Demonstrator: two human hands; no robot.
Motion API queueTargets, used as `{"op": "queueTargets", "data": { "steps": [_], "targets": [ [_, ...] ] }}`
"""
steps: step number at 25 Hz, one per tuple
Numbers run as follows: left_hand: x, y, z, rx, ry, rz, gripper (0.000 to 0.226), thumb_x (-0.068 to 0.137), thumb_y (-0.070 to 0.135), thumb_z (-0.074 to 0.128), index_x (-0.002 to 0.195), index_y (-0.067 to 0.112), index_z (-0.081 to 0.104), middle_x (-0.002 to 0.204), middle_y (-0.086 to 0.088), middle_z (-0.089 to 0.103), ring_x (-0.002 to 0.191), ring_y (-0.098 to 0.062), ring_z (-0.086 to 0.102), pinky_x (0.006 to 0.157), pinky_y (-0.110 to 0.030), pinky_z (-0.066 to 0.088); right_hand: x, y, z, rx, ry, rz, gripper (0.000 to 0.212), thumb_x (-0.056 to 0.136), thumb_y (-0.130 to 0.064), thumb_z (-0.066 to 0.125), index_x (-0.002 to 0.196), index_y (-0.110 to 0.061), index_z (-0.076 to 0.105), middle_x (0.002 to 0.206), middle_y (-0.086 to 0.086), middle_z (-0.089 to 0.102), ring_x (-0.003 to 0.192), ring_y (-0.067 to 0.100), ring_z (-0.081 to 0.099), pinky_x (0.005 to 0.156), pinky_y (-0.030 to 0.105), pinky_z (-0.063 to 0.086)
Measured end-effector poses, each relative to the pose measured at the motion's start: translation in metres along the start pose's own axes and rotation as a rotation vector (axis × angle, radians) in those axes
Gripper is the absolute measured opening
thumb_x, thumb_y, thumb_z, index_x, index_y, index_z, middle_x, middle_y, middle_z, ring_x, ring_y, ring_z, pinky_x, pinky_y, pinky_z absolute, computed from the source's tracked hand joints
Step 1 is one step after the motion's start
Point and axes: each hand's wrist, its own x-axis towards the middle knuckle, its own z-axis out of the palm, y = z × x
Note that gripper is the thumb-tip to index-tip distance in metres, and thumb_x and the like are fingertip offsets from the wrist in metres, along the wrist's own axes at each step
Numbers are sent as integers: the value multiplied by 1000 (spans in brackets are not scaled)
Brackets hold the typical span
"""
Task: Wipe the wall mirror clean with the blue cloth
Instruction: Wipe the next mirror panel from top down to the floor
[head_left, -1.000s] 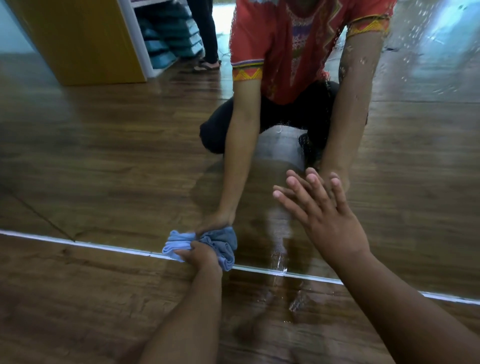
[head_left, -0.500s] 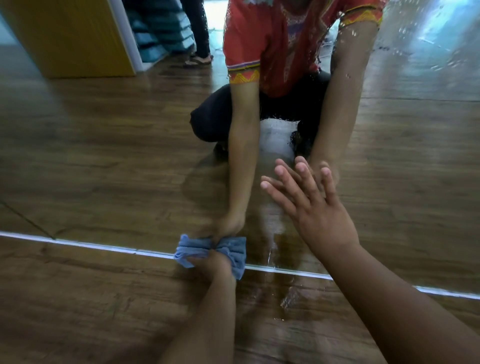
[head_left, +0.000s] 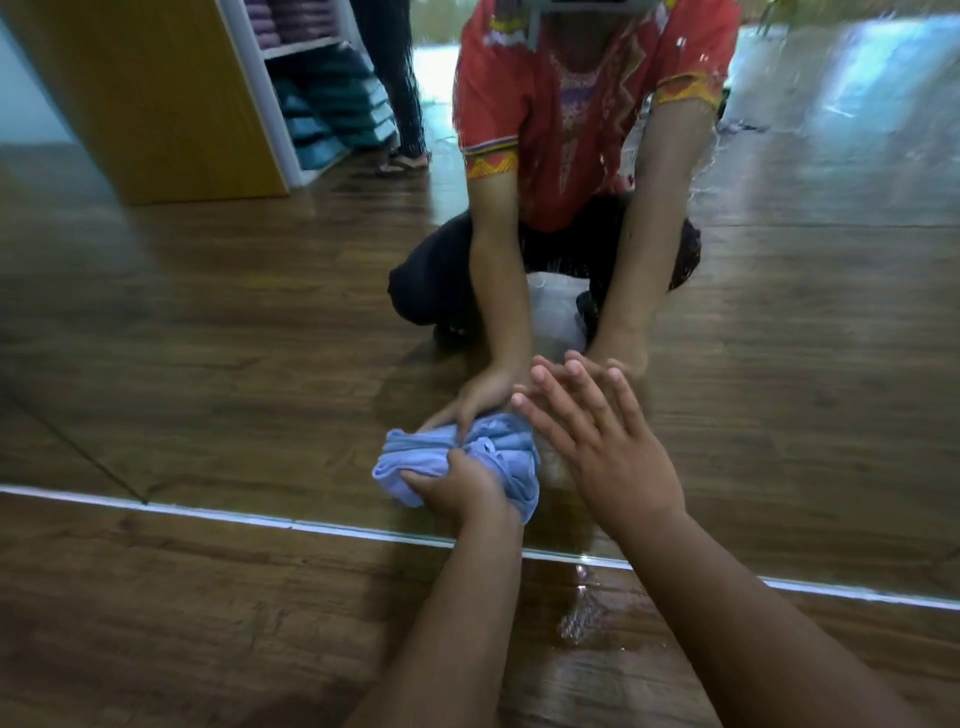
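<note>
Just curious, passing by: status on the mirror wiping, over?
Left hand grips blue cloth against mirror. Right hand flat on mirror. Wet patch on floor below.

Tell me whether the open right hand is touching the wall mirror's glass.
Touching. In the head view the right hand lies flat against the large wall mirror, its fingertips meeting their own reflection with no gap.

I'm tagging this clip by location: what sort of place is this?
Probably a yoga or dance studio: a floor-level wall mirror, wood plank floor, and, reflected in it, shelves stacked with teal cushions or mats.
</note>
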Motion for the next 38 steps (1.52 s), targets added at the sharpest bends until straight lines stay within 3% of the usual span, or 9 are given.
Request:
{"op": "queueTargets", "data": {
  "steps": [4, 8, 10, 12, 18, 23, 26, 32, 38],
  "targets": [
    [-47, 53, 7, -59, -46, 211, 79, 92, 7, 59, 158, 26, 21, 156, -10, 37, 135, -27, 49, 111, -40, 43, -2, 9, -17, 220, 157, 6, 84, 85, -27, 57, 162, -29, 24, 171, 12, 9, 156, 37, 12, 123, 57, 10],
    [-85, 104, 13, -56, -113, 385, 78, 93, 1, 59, 158, 25, 22, 159, -3, 23, 136, -14, 39, 98, -10, 38, 0, 23, -43, 244, 222, 78, 103, 69, -23, 81, 159, -30, 32, 169, 13, 16, 153, 39, 22, 121, 56, 17],
    [-95, 128, 14, -9, -109, 525, 81, 89, 3, 62, 157, 25, 25, 161, -6, 22, 145, -21, 32, 115, -27, 33, 10, 34, -57, 235, 249, 118, 106, 68, -26, 82, 160, -30, 29, 169, 12, 13, 154, 38, 20, 122, 56, 17],
    [-106, 151, 18, 10, -136, 607, 82, 86, 2, 64, 156, 23, 28, 162, -9, 22, 148, -25, 26, 120, -40, 26, 24, 48, -71, 223, 281, 187, 107, 69, -28, 81, 160, -30, 25, 169, 13, 12, 155, 37, 16, 123, 57, 15],
    [-149, 233, 28, 60, -255, 995, 71, 89, 5, 65, 152, 24, 39, 162, -6, 23, 147, -20, 24, 119, -33, 21, 70, 101, -126, 266, 449, 444, 97, 73, -29, 79, 159, -27, 34, 169, 16, 16, 156, 39, 13, 122, 61, 16],
    [-164, 286, 37, 228, -258, 1331, 64, 93, 17, 65, 152, 27, 41, 161, -5, 25, 146, -21, 23, 117, -34, 18, 105, 137, -176, 253, 527, 472, 85, 83, -36, 64, 160, -27, 30, 170, 16, 12, 156, 40, 9, 126, 54, 4],
    [-168, 314, 42, 355, -234, 1470, 62, 95, 22, 63, 152, 32, 40, 162, -4, 23, 140, -30, 28, 113, -32, 22, 125, 159, -195, 254, 533, 499, 79, 88, -41, 53, 161, -31, 25, 170, 14, 8, 156, 39, 6, 126, 54, 5],
    [-166, 366, 53, 515, -132, 1726, 62, 92, 36, 55, 151, 39, 35, 161, 0, 27, 121, -37, 38, 102, -55, 40, 138, 167, -186, 250, 499, 512, 80, 94, -49, 47, 163, -36, 8, 171, 12, -7, 156, 38, -8, 125, 56, -3],
    [-150, 389, 46, 711, 41, 1971, 64, 94, 44, 43, 155, 31, 30, 164, -8, 21, 142, -40, 28, 114, -59, 24, 147, 167, -177, 224, 566, 517, 88, 92, -48, 51, 163, -35, 1, 170, 18, 0, 156, 43, -3, 124, 59, -4]
  ]
}}
